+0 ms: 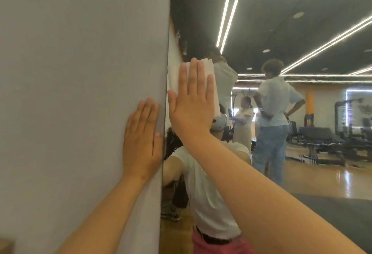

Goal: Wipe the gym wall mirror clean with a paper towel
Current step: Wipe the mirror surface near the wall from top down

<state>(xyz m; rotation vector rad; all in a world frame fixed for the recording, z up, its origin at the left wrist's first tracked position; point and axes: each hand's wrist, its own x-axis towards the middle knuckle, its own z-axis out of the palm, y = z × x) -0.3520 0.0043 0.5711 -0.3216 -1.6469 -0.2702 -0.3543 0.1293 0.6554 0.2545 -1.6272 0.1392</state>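
Fingers point(149, 112) of your left hand point(143, 139): straight and close together, lying flat on the grey wall point(80, 62). They hold nothing and only brace you.
Mirror edge: it runs from top to bottom between your two hands, and your left thumb lies right along it.
Fingers of your right hand point(191, 102): straight and slightly spread, with the thumb out to the left and the palm flat toward the glass. Nothing is pinched; the sheet is only pressed under the palm and fingers.
Paper towel point(211, 72): a folded white sheet trapped between your right hand and the glass. It shows above the fingertips and on both sides of the hand, close to the left edge of the glass.
Mirror point(302, 38): it fills the right side of your view and reflects ceiling lights, standing people and gym benches. You cannot tell from this view which patches are streaked and which are clean.
Step in hand: this looks like the wiping itself, with the stroke at the left border of the glass and most of the surface to the right probably not yet covered.
Next move: slide the flat hand with even pressure so the sheet travels with the palm and does not slip out. Work rightward in overlapping passes. If the towel bunches or starts to slip down, curl your fingers over its top edge.
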